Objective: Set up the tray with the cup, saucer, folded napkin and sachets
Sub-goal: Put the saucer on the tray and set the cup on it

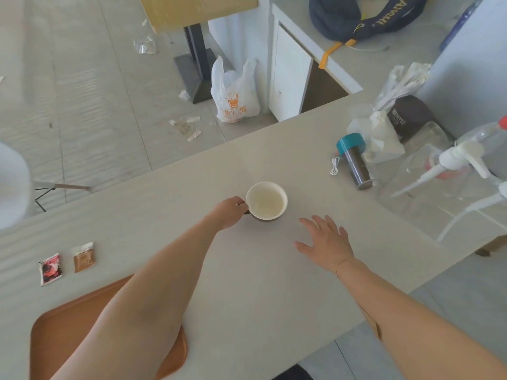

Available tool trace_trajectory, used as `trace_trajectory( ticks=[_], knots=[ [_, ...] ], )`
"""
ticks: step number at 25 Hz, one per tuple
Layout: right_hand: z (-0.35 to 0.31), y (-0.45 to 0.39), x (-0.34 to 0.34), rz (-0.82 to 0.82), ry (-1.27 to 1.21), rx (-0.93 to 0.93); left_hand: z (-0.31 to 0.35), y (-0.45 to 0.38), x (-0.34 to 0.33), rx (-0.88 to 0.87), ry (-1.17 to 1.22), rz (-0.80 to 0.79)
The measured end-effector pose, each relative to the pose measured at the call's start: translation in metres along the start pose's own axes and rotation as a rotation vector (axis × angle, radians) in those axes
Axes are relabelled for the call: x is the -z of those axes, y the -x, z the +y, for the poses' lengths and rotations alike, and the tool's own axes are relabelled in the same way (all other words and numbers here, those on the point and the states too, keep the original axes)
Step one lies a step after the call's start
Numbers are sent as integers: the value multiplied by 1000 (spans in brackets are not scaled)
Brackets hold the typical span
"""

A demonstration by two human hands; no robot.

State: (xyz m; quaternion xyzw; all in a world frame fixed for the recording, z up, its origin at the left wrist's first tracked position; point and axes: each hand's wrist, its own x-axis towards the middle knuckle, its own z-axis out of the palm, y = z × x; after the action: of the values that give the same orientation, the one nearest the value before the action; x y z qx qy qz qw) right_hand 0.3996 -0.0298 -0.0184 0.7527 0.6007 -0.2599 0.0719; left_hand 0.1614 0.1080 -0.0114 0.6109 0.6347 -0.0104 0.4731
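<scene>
Orange tray (63, 325) waits empty at lower left; left hand (229, 212) fingers pinch the cup (266, 201) handle mid-frame, right hand (326, 239) splayed, empty. Next: carry cup to tray.

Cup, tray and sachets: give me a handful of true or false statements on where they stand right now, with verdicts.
1. The left hand grips the cup at its handle. True.
2. The cup already stands on the tray. False: it sits on the bare counter, well beyond the tray.
3. The right hand is open and holds nothing. True.
4. Both sachets lie inside the tray. False: the red sachet and the brown sachet lie on the counter just past the tray's far edge.
5. The tray carries a saucer and a napkin. False: neither is visible on it; the left forearm hides part of it.
</scene>
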Motion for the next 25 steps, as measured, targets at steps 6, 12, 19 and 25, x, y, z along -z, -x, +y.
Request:
trace_trajectory(
  ticks=[6,12,19,25],
  knots=[
    [4,-5,-30,64,80,46,-4,3,-10,46,308,-10],
    [1,0,-65,155,164,37,-15,8,-28,-21,305,25],
    [-14,12,-84,193,184,22,-56,51,-25,-55,390,112],
    [-69,45,-111,180,201,129,-131,128,9,-38,333,171]
  ],
)
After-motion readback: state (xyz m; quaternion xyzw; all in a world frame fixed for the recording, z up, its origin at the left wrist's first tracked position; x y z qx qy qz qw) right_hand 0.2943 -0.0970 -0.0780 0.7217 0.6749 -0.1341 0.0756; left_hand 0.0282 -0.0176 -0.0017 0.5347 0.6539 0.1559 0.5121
